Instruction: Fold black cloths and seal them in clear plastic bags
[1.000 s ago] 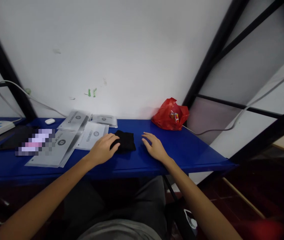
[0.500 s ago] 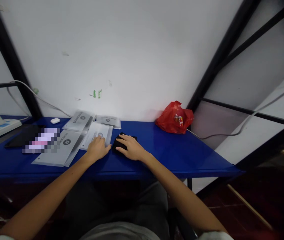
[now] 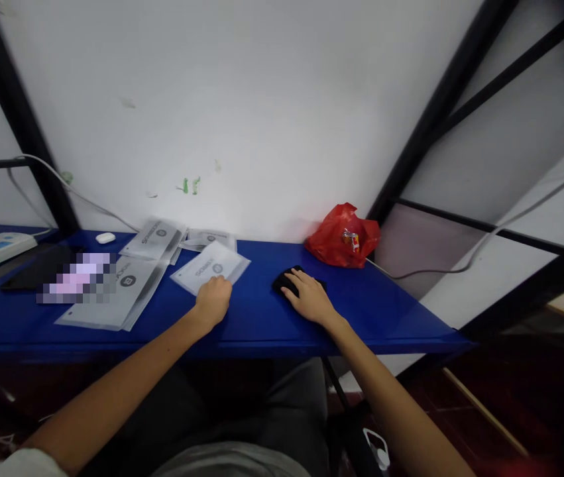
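My left hand is closed at the near corner of a frosted white plastic bag printed with a dark round logo, which lies tilted on the blue table. To the right, my right hand rests palm down, fingers stretched over a small black item. Most of that item is hidden under the hand, so I cannot tell its kind. More frosted bags lie left of my left hand: a large one, a medium one behind it, and a small one by the wall.
A red plastic bag stands at the back right, with a cable running beside it. On the left lie a phone with a blurred screen, a dark flat slab, a white earbud case and a power strip.
My right hand has moved right with the black item under it. My left hand has closed on the small frosted bag, which has shifted right and turned, away from the larger bags.
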A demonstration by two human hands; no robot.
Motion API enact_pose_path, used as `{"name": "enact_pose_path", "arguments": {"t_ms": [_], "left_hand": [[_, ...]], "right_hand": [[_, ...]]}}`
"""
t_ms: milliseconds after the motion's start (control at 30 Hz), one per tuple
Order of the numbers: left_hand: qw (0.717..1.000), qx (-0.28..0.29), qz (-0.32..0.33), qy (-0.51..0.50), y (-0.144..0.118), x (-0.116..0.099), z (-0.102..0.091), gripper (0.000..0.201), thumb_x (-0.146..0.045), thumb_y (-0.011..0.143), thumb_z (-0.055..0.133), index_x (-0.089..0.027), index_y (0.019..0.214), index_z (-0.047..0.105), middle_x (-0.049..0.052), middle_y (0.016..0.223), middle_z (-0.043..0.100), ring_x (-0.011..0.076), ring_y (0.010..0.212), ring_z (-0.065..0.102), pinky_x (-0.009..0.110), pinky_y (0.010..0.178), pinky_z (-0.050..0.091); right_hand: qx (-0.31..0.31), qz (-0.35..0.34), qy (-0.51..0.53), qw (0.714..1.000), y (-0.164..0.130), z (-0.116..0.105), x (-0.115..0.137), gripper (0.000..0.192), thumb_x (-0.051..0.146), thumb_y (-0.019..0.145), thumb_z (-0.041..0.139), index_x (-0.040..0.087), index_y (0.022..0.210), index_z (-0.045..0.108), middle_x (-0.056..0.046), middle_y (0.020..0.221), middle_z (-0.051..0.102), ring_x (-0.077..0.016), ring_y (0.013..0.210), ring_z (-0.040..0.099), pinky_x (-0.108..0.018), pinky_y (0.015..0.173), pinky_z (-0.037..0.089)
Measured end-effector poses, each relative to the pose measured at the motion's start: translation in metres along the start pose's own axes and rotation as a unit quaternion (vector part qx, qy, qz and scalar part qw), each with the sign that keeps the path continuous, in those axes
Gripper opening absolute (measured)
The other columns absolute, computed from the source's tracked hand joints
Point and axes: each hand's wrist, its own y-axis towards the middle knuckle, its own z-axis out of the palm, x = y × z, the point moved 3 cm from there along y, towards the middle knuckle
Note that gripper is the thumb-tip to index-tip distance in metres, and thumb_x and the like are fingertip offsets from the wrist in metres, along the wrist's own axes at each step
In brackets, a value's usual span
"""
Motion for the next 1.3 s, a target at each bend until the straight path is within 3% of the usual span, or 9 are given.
{"name": "enact_pose_path", "arguments": {"t_ms": [200, 300, 433, 600, 767, 867, 967, 1167, 1300], "left_hand": [[0.996, -0.023, 0.062, 0.055, -0.014, -0.004, 0.003, 0.023, -0.007, 0.084, 0.044, -0.011, 0.101, 0.058, 0.014, 0.101, 0.062, 0.0238, 0.099, 0.057, 0.032, 0.078, 0.048], [0.995, -0.056, 0.06, 0.061, -0.015, 0.001, 0.002, 0.022, -0.006, 0.084, 0.042, -0.012, 0.1, 0.057, 0.012, 0.098, 0.061, 0.0232, 0.097, 0.056, 0.032, 0.077, 0.048], [0.983, -0.143, 0.08, 0.084, -0.015, 0.008, -0.008, 0.025, -0.004, 0.085, 0.037, -0.013, 0.097, 0.057, 0.011, 0.094, 0.06, 0.0236, 0.095, 0.054, 0.034, 0.078, 0.045], [0.973, -0.201, 0.085, 0.08, -0.016, 0.018, -0.024, 0.024, -0.007, 0.088, 0.034, -0.017, 0.091, 0.056, 0.009, 0.089, 0.057, 0.0227, 0.09, 0.053, 0.033, 0.075, 0.043], [0.966, -0.219, 0.118, 0.068, -0.018, 0.019, -0.036, 0.024, -0.01, 0.091, 0.033, -0.017, 0.086, 0.055, 0.008, 0.087, 0.057, 0.0213, 0.087, 0.053, 0.031, 0.074, 0.042], [0.962, -0.222, 0.142, 0.074, -0.021, 0.02, -0.037, 0.024, -0.011, 0.092, 0.034, -0.018, 0.085, 0.056, 0.006, 0.085, 0.058, 0.0201, 0.086, 0.053, 0.03, 0.074, 0.041], [0.963, -0.219, 0.128, 0.088, -0.024, 0.026, -0.033, 0.024, -0.014, 0.092, 0.035, -0.018, 0.084, 0.057, 0.006, 0.081, 0.06, 0.0198, 0.083, 0.055, 0.03, 0.071, 0.04], [0.972, -0.197, 0.086, 0.096, -0.026, 0.044, -0.024, 0.026, -0.018, 0.094, 0.034, -0.019, 0.088, 0.059, 0.005, 0.081, 0.062, 0.0189, 0.08, 0.058, 0.029, 0.061, 0.037], [0.976, -0.194, 0.073, 0.074, -0.025, 0.049, -0.027, 0.028, -0.022, 0.095, 0.033, -0.019, 0.088, 0.061, 0.006, 0.08, 0.062, 0.0188, 0.079, 0.058, 0.028, 0.059, 0.036]], "right_hand": [[-0.051, 0.0, 0.012, 0.999, -0.007, -0.013, 0.014, 0.039, 0.033, 0.088, 0.049, 0.014, 0.121, 0.056, -0.015, 0.134, 0.05, -0.0292, 0.127, 0.042, -0.05, 0.107, 0.03], [-0.111, -0.079, 0.071, 0.988, -0.016, -0.019, 0.047, 0.032, 0.029, 0.088, 0.047, 0.013, 0.112, 0.061, -0.014, 0.125, 0.058, -0.0249, 0.117, 0.051, -0.043, 0.102, 0.038], [-0.094, -0.217, 0.131, 0.963, -0.029, -0.018, 0.097, 0.03, 0.024, 0.089, 0.044, 0.016, 0.113, 0.06, -0.012, 0.118, 0.062, -0.0232, 0.109, 0.055, -0.04, 0.093, 0.045], [-0.078, -0.259, 0.151, 0.951, -0.024, -0.016, 0.126, 0.036, 0.013, 0.087, 0.038, 0.014, 0.12, 0.054, -0.014, 0.117, 0.059, -0.0238, 0.11, 0.053, -0.042, 0.094, 0.045], [-0.039, -0.221, 0.131, 0.966, -0.001, -0.01, 0.131, 0.042, 0.007, 0.083, 0.036, 0.013, 0.122, 0.051, -0.014, 0.12, 0.058, -0.0227, 0.112, 0.053, -0.039, 0.096, 0.043], [-0.011, -0.134, 0.074, 0.988, 0.012, -0.006, 0.128, 0.034, 0.023, 0.092, 0.036, 0.01, 0.117, 0.054, -0.017, 0.115, 0.062, -0.026, 0.108, 0.057, -0.04, 0.094, 0.043], [0.016, -0.066, 0.037, 0.997, 0.019, -0.002, 0.123, 0.047, 0.044, 0.092, 0.039, 0.007, 0.116, 0.056, -0.021, 0.116, 0.062, -0.0307, 0.109, 0.057, -0.043, 0.093, 0.043], [0.0, -0.22, 0.156, 0.963, 0.003, -0.011, 0.12, 0.031, 0.03, 0.09, 0.046, 0.017, 0.117, 0.056, -0.01, 0.119, 0.063, -0.0203, 0.109, 0.058, -0.033, 0.092, 0.045], [-0.102, -0.191, 0.198, 0.956, -0.009, -0.035, 0.085, 0.026, 0.029, 0.091, 0.042, 0.019, 0.103, 0.062, -0.007, 0.107, 0.067, -0.0177, 0.101, 0.06, -0.033, 0.091, 0.045]]}}
